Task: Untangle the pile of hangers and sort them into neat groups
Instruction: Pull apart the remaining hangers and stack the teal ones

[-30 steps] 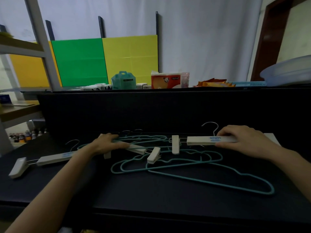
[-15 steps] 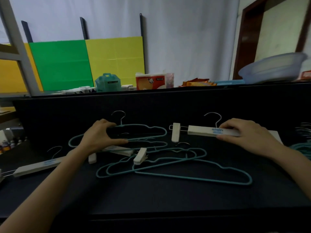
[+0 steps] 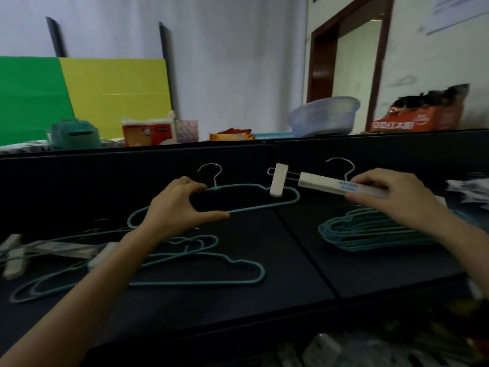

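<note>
My left hand holds a teal wire hanger lifted off the black table, its metal hook up. My right hand grips a white clip hanger by its bar, raised, with one white clip hanging at its left end. Below my right hand lies a neat stack of teal hangers. On the left of the table a tangle of teal hangers lies mixed with white clip hangers.
A black upright panel backs the table. Behind it stand a teal box, a tissue pack, a blue basin and a red bag. Clutter lies below the table's front edge.
The view has swung right, showing the teal stack. My left hand has lifted one teal hanger out of the tangle. My right hand has raised the white clip hanger above the stack.
</note>
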{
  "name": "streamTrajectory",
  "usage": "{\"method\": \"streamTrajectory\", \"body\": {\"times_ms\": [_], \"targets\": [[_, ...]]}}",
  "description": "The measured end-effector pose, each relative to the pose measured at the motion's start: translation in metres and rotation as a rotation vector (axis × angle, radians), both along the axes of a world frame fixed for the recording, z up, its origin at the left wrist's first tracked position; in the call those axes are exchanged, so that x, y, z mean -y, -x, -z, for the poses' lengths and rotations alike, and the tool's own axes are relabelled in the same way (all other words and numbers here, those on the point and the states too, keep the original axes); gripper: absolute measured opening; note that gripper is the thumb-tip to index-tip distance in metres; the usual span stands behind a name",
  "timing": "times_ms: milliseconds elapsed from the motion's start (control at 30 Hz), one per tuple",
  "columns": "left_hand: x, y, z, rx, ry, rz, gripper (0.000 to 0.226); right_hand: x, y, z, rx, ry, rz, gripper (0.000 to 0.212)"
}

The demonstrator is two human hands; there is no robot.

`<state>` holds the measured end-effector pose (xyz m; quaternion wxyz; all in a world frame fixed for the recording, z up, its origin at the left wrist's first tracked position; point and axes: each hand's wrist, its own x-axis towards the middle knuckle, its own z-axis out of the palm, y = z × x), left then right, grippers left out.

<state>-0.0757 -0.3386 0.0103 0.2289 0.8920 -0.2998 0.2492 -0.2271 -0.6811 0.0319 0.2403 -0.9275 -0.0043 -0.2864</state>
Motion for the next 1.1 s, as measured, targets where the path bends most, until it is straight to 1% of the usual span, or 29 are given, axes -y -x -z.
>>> {"method": "streamTrajectory", "body": {"times_ms": [167, 300, 367, 467, 567, 633, 800, 933, 1000, 1100], "targets": [[0.098, 0.038, 0.004, -0.012, 0.017, 0.055, 0.100, 0.077, 0.041, -0.005, 0.000, 0.024, 0.034, 0.016], [0.177, 0.063, 0.016, -0.046, -0.007, 0.077, 0.103, 0.138, 0.065, -0.001, -0.008, 0.034, 0.065, 0.039], [0.214, 0.071, 0.022, -0.070, -0.025, 0.082, 0.104, 0.168, 0.075, 0.002, -0.004, 0.041, 0.076, 0.044], [0.265, 0.078, 0.029, -0.083, -0.046, 0.082, 0.099, 0.207, 0.087, 0.007, -0.012, 0.046, 0.101, 0.041], [0.305, 0.077, 0.035, -0.087, -0.063, 0.080, 0.092, 0.241, 0.092, 0.014, -0.007, 0.062, 0.129, 0.026], [0.325, 0.076, 0.037, -0.106, -0.079, 0.076, 0.091, 0.259, 0.094, 0.017, -0.019, 0.069, 0.136, 0.021], [0.352, 0.070, 0.043, -0.196, -0.162, 0.056, 0.092, 0.286, 0.094, 0.025, -0.017, 0.064, 0.160, 0.019], [0.355, 0.063, 0.041, -0.289, -0.225, 0.112, 0.105, 0.298, 0.086, 0.031, -0.063, 0.092, 0.179, 0.021], [0.356, 0.060, 0.037, -0.268, -0.278, 0.123, 0.107, 0.303, 0.080, 0.032, -0.071, 0.112, 0.189, 0.024], [0.362, 0.055, 0.028, -0.167, -0.319, 0.121, 0.095, 0.312, 0.075, 0.034, -0.068, 0.140, 0.214, 0.029]]}}
